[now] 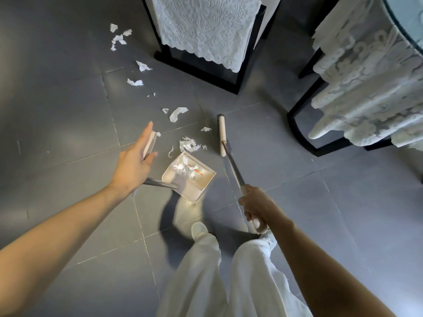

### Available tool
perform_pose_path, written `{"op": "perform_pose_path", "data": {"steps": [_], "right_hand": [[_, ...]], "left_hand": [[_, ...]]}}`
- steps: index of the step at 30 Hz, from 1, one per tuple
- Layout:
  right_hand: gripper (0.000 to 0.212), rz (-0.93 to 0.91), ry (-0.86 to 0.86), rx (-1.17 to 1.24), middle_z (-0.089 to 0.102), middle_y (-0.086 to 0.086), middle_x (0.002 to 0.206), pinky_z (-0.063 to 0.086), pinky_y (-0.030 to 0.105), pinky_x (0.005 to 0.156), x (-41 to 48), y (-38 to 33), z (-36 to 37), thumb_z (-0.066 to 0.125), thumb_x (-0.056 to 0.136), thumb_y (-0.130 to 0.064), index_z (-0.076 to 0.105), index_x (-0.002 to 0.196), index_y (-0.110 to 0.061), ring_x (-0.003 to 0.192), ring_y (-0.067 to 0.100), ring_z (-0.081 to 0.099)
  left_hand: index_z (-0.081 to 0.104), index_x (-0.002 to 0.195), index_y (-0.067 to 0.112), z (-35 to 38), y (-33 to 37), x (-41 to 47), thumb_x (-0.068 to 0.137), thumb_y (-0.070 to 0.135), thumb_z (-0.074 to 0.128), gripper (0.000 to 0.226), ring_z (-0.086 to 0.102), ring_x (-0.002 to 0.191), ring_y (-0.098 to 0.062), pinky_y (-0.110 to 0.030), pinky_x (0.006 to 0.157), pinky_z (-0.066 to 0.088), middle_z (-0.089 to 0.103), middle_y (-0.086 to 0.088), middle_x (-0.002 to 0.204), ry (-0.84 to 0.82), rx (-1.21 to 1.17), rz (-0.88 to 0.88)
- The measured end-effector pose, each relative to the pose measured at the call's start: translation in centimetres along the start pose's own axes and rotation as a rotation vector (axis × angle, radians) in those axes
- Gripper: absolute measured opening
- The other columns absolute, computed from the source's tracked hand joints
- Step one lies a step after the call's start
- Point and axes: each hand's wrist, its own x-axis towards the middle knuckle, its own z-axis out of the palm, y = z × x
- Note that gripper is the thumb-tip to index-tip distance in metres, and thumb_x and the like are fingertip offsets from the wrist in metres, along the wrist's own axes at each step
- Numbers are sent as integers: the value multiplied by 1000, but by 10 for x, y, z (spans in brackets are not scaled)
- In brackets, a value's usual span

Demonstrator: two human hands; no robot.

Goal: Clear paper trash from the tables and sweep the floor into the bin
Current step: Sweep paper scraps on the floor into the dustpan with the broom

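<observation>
A cream dustpan [201,177] stands on the grey tiled floor in front of my feet, with crumpled paper inside it. Its metal rod rises left to a white grip [151,139]. My left hand [134,163] lies against that grip with fingers straight, and the thumb crosses in front of it. My right hand [255,210] grips the handle of a broom [231,161], whose cream head [221,133] rests on the floor right of the dustpan. Torn white paper scraps [189,145] lie at the dustpan's mouth. Several more scraps [178,113] trail away to the upper left.
A black-framed chair [240,76] draped in white lace stands at the top centre. A second black frame [295,131] and a lace-covered, glass-topped table [366,88] are at the right. My white-trousered legs and shoes fill the bottom centre.
</observation>
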Motion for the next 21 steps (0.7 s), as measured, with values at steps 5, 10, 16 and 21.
{"op": "perform_pose_path", "data": {"steps": [5, 10, 16, 21], "right_hand": [[32, -73, -41, 125, 55, 6, 68, 45, 24, 41, -10, -12, 11, 50, 94, -8, 50, 126, -8, 45, 13, 53], [29, -169, -32, 60, 59, 13, 85, 52, 34, 60, -19, -19, 8, 51, 93, -2, 51, 121, -8, 65, 23, 58], [25, -270, 53, -66, 57, 14, 81, 45, 30, 47, 13, -38, -35, 47, 84, -2, 55, 106, -10, 65, 30, 56], [32, -294, 124, -293, 60, 24, 97, 48, 30, 50, 59, -66, -78, 45, 88, -2, 49, 119, -8, 76, 35, 62]], "left_hand": [[17, 142, 57, -10, -7, -14, 95, 17, 55, 73, 55, 66, -33, -39, 84, 49, 62, -6, 125, 9, -37, -45], [19, 146, 48, -22, -15, -28, 94, 14, 55, 72, 60, 77, -33, -29, 86, 43, 57, 12, 128, 66, -32, -78], [21, 144, 52, -30, -23, -34, 94, 14, 55, 72, 52, 59, -23, -21, 73, 40, 54, 21, 116, 156, -54, -199], [19, 139, 60, -29, -21, -32, 94, 15, 55, 72, 54, 48, -15, -26, 70, 47, 44, 31, 129, 233, -78, -299]]}}
